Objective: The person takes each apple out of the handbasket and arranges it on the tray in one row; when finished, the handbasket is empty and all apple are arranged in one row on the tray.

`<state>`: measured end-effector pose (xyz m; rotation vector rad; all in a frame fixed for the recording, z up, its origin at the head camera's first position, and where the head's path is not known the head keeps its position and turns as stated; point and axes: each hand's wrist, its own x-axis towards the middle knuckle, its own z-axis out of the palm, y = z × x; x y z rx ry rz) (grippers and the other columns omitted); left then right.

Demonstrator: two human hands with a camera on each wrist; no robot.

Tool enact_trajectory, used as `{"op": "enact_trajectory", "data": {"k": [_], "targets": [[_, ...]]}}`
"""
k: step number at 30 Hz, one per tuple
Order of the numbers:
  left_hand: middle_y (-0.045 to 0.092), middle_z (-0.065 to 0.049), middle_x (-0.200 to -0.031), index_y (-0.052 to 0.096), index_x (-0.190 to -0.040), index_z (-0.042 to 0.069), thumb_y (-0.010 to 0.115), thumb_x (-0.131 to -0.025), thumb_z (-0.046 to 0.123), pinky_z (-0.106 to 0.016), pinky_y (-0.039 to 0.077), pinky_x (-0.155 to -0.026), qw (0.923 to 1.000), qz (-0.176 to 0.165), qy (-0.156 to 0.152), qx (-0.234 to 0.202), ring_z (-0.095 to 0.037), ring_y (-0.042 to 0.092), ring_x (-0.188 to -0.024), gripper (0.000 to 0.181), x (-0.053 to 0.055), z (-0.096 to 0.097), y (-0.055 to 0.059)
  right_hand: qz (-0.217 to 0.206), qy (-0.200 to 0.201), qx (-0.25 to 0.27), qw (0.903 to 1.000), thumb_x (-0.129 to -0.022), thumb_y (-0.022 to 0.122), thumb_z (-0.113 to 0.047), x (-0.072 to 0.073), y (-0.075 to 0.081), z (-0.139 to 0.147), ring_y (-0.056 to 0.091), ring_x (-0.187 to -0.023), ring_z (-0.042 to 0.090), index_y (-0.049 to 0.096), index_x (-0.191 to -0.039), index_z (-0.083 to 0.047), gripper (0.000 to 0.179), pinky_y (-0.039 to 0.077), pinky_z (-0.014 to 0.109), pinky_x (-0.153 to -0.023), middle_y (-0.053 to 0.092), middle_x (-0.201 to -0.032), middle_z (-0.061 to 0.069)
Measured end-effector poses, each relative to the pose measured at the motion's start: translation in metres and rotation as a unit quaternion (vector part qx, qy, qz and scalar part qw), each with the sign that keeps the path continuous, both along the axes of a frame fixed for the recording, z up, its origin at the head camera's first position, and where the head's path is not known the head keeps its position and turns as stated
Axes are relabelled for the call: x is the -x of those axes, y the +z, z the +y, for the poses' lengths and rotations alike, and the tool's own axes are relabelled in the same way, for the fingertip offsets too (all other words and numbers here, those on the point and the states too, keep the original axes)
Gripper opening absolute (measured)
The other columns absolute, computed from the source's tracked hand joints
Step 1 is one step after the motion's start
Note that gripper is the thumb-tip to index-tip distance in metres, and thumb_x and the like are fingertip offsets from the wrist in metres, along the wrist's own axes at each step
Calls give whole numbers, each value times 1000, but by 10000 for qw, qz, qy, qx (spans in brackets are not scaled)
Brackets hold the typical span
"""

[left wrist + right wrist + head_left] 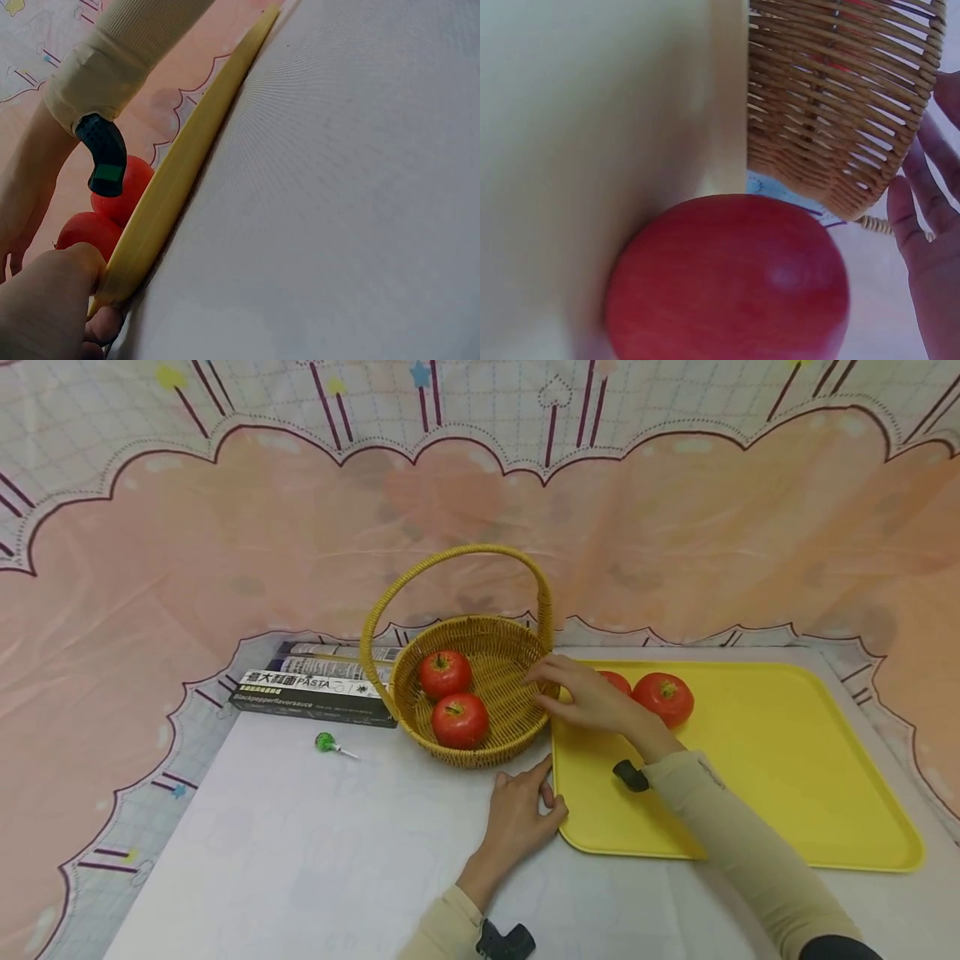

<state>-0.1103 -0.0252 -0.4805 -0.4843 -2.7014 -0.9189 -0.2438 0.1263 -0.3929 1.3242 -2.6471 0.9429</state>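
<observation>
My left hand (pixel 519 814) pinches the left edge of a yellow tray (pixel 780 760) near its front corner; in the left wrist view its thumb lies over the rim and fingertips show beneath. My right hand (pixel 588 693) reaches across the tray to the right rim of a yellow wicker basket (pixel 472 758), fingers extended at the rim and nothing in its grasp. Two red apples (pixel 460 721) lie in the basket's left half. Two more apples (pixel 663 700) sit on the tray behind the right forearm, one partly hidden by the hand. The right wrist view shows an apple (pixel 731 281) close up.
Left of the basket lies a black-and-white pasta box (pixel 311 696), with a dark printed package (pixel 337 660) behind it. A green lollipop (pixel 326 742) is on the white tabletop (pixel 300 843) in front. A patterned cloth (pixel 675 543) hangs at the back.
</observation>
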Motion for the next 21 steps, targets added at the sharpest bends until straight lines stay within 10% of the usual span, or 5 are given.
{"op": "enact_trajectory", "data": {"k": [21], "targets": [[54, 14, -61, 62, -122, 10, 61, -76, 21, -22, 26, -70, 10000, 33, 27, 85, -1, 52, -62, 48, 0, 2, 0, 239, 1236, -442, 9911, -88, 64, -19, 4, 9, -46, 52, -112, 17, 59, -124, -14, 37, 45, 36, -96, 54, -121, 2]]}}
